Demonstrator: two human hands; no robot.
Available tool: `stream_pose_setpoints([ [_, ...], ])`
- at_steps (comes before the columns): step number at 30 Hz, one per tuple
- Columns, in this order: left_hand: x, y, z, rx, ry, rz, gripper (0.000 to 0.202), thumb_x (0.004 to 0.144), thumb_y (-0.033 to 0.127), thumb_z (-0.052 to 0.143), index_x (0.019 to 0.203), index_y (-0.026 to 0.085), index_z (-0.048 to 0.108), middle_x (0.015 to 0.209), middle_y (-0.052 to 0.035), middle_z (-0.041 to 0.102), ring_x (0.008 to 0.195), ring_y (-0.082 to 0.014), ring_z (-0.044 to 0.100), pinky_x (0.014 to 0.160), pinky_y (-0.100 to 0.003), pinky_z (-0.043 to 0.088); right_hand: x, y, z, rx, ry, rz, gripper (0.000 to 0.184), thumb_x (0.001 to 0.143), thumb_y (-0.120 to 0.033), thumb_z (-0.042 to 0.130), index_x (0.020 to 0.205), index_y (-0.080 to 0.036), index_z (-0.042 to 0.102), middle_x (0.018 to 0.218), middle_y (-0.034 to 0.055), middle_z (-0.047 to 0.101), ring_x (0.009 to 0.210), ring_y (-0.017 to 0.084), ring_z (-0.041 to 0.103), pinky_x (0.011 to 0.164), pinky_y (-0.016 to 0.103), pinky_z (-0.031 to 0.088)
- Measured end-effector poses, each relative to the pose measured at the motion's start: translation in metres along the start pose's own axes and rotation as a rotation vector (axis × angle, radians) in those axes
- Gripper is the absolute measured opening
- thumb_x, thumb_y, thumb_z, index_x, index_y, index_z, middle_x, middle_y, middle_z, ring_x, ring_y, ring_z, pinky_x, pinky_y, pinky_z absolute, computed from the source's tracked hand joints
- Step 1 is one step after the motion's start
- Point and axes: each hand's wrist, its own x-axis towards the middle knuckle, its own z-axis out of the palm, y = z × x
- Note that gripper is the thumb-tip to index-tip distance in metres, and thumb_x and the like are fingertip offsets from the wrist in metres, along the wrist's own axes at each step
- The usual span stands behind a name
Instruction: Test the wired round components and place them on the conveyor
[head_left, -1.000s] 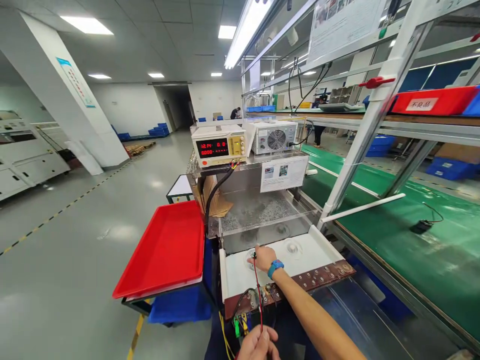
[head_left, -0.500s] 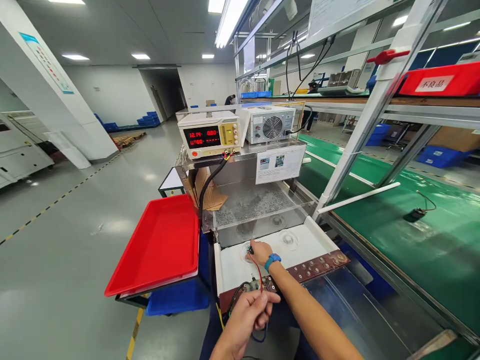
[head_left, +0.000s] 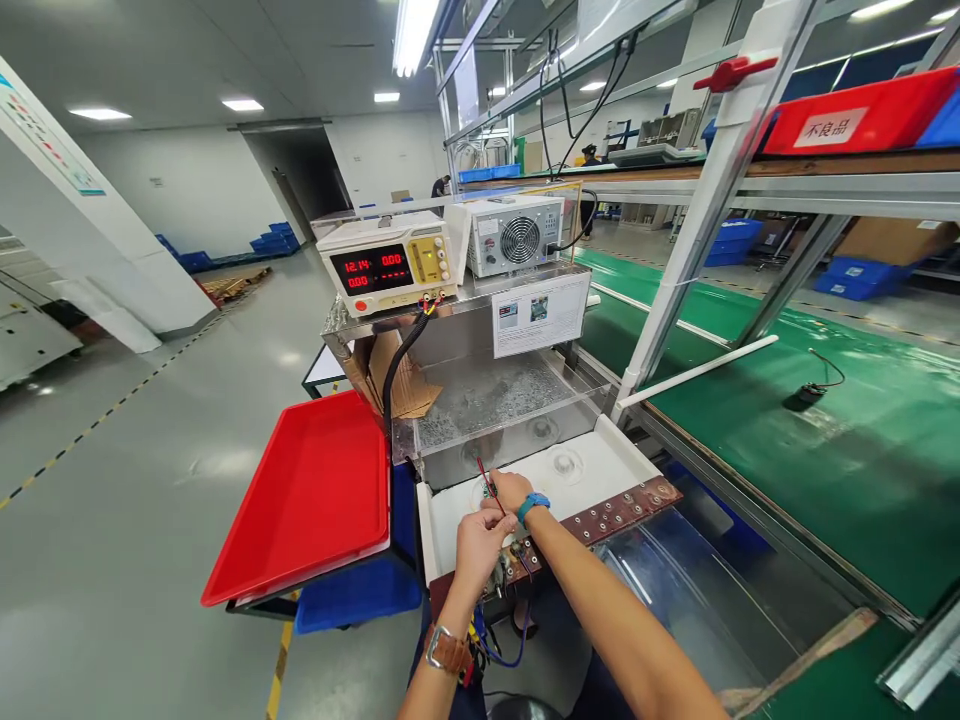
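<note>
My left hand (head_left: 478, 548) is closed in a pinch on a thin red wire (head_left: 492, 490), whose tip points up and away. Just beyond it, my right hand (head_left: 511, 489) has its fingers closed around a small green-and-black circuit board (head_left: 487, 491), mostly covered by the fingers. Both hands are close together over a white work surface (head_left: 600, 470) with clear round discs on it. A brown strip (head_left: 622, 508) with metal studs runs along its front edge. Below the left hand, wires and clips hang from that strip.
Behind the work surface, a power supply (head_left: 386, 265) with red digits and a grey fan unit (head_left: 517, 238) stand on a metal shelf. A red tray (head_left: 307, 490) lies at the left. On the green conveyor (head_left: 697, 430) at the right sits a small black part (head_left: 805, 397).
My left hand has moved up and forward beside the right hand, and it now pinches the red wire, which points upward. The right hand stays on the board. The view has shifted slightly.
</note>
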Motion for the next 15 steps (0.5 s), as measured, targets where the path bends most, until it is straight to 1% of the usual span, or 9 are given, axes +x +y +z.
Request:
stream_pose_setpoints([
  [2, 0.0007, -0.0061, 0.0053, 0.067, 0.020, -0.005, 0.036, 0.070, 0.049, 0.062, 0.065, 0.013, 0.068, 0.066, -0.0047, 0.067, 0.067, -0.0177, 0.059, 0.066, -0.026, 0.041, 0.0005, 0.0011, 0.0016, 0.007, 0.009, -0.002, 0.043, 0.076, -0.045, 0.061, 0.108, -0.017, 0.056, 0.095, 0.0113, 0.069, 0.089, 0.025, 0.065, 0.069, 0.029, 0.039],
  [5, -0.0023, -0.0081, 0.0092, 0.133, 0.040, -0.015, 0.033, 0.073, 0.046, 0.060, 0.070, 0.015, 0.070, 0.070, -0.0048, 0.070, 0.068, -0.0188, 0.061, 0.063, -0.026, 0.040, 0.0006, 0.0022, 0.0026, 0.029, 0.024, -0.002, 0.044, 0.075, -0.047, 0.062, 0.107, -0.017, 0.057, 0.096, 0.0108, 0.069, 0.090, 0.025, 0.065, 0.070, 0.029, 0.039],
  [9, -0.0049, -0.0062, 0.0095, 0.155, 0.050, -0.027, 0.034, 0.075, 0.046, 0.058, 0.072, 0.014, 0.070, 0.072, -0.0060, 0.071, 0.069, -0.0192, 0.063, 0.063, -0.026, 0.041, 0.0006, 0.0025, 0.0020, 0.041, 0.021, 0.012, 0.046, 0.075, -0.048, 0.063, 0.108, -0.017, 0.057, 0.098, 0.0114, 0.068, 0.093, 0.025, 0.064, 0.071, 0.029, 0.039],
  [15, -0.0045, -0.0079, 0.0076, 0.206, 0.043, -0.029, 0.034, 0.074, 0.045, 0.056, 0.071, 0.013, 0.069, 0.070, -0.0056, 0.070, 0.067, -0.0181, 0.060, 0.062, -0.025, 0.039, 0.0024, 0.0037, 0.0028, 0.041, 0.001, -0.004, 0.048, 0.074, -0.049, 0.064, 0.109, -0.016, 0.057, 0.099, 0.0119, 0.068, 0.092, 0.025, 0.064, 0.071, 0.030, 0.039],
])
